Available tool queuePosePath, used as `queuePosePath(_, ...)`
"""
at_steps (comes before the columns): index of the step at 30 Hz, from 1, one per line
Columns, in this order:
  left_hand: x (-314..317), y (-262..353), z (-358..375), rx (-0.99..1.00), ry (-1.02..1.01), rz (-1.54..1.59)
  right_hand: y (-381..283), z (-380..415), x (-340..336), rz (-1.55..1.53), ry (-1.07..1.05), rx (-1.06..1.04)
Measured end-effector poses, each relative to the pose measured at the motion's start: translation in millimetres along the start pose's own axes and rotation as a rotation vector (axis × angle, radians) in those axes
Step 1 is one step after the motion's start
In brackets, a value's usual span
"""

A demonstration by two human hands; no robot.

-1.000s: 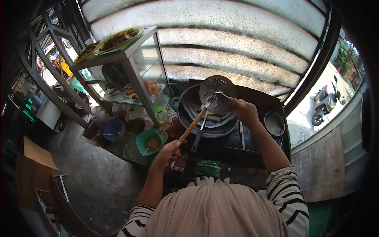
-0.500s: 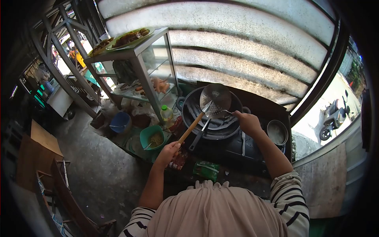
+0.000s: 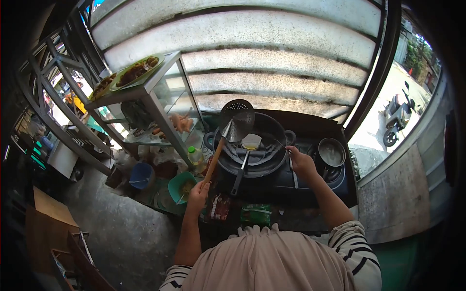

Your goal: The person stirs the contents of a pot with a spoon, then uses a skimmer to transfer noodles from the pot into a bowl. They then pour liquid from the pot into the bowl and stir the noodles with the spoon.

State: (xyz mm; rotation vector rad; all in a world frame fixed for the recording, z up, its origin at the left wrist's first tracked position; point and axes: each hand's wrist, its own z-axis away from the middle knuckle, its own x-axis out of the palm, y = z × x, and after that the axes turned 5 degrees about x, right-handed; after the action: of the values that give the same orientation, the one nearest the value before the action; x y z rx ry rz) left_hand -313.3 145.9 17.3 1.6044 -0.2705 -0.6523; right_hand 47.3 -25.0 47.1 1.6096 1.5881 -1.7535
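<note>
My left hand [image 3: 198, 195] is closed around the wooden handle of a perforated metal skimmer [image 3: 237, 119], whose round head is raised over the back left of a dark wok [image 3: 264, 170]. My right hand [image 3: 302, 163] is at the wok's right rim, pinching a thin metal utensil [image 3: 280, 143] that points left over the wok; its kind is too fine to make out. Inside the wok rests a spatula [image 3: 251, 141] with a pale blade, its black handle hanging over the front rim. Below my right hand, a knife-like utensil [image 3: 294, 179] lies on the stove.
A small pot [image 3: 332, 152] sits on the right of the stove. Left stand a glass case [image 3: 167, 99], a teal bowl [image 3: 177, 180], a blue bowl [image 3: 141, 175] and a green-capped bottle [image 3: 195, 156]. A red packet [image 3: 220, 206] and a green packet [image 3: 256, 214] lie in front.
The skimmer has moved up and left, away from the utensil in my right hand, and its head has tilted. The spatula blade now shows in the wok. The whole view has shifted slightly.
</note>
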Motion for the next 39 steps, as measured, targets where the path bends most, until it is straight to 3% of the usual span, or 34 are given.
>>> queuePosePath(2,-3,12,2,-0.197,-0.088,0.243,32,27,15,-0.059,0.074,0.039)
queuePosePath(3,0,11,1,-0.246,-0.242,0.531,47,52,16,-0.675,-0.107,0.316)
queuePosePath(4,8,13,2,-0.255,-0.260,0.532,41,62,8,-1.305,-0.290,0.556)
queuePosePath(5,18,15,5,-0.285,-0.318,0.620,33,77,-2,-1.252,-0.228,0.663)
queuePosePath(8,63,42,16,-0.354,-0.398,0.686,63,110,-17,-1.426,-0.236,0.661)
queuePosePath(11,109,46,17,-0.245,-0.504,0.409,95,132,-42,-1.398,-0.061,0.738)
queuePosePath(14,158,49,14,-0.193,-0.535,0.481,126,145,-57,-1.378,0.056,0.791)
queuePosePath(19,276,69,41,-0.228,-0.622,0.712,91,144,-72,-1.671,-0.132,0.706)
queuePosePath(22,331,89,51,-0.235,-0.578,0.713,90,152,-48,-1.606,-0.299,0.644)
queuePosePath(24,361,81,51,-0.251,-0.692,0.758,99,157,-26,-1.034,-0.040,0.312)
queuePosePath(25,377,77,52,-0.183,-0.630,0.726,108,160,-33,-1.032,-0.045,0.310)
queuePosePath(27,389,71,52,-0.152,-0.578,0.629,121,166,-56,-0.545,-0.230,0.294)
queuePosePath(30,405,69,52,-0.068,-0.484,0.507,150,156,-109,-0.595,-0.431,0.454)
queuePosePath(32,416,69,55,-0.015,-0.432,0.489,169,150,-111,-0.708,-0.337,0.473)
queuePosePath(35,425,87,65,-0.110,-0.450,0.480,150,136,-100,-1.040,-0.216,0.302)
queuePosePath(38,445,89,71,-0.014,-0.436,0.395,156,130,-78,-0.929,-0.159,0.328)
queuePosePath(39,454,78,69,0.169,-0.366,0.352,150,130,-90,-1.078,-0.190,0.399)
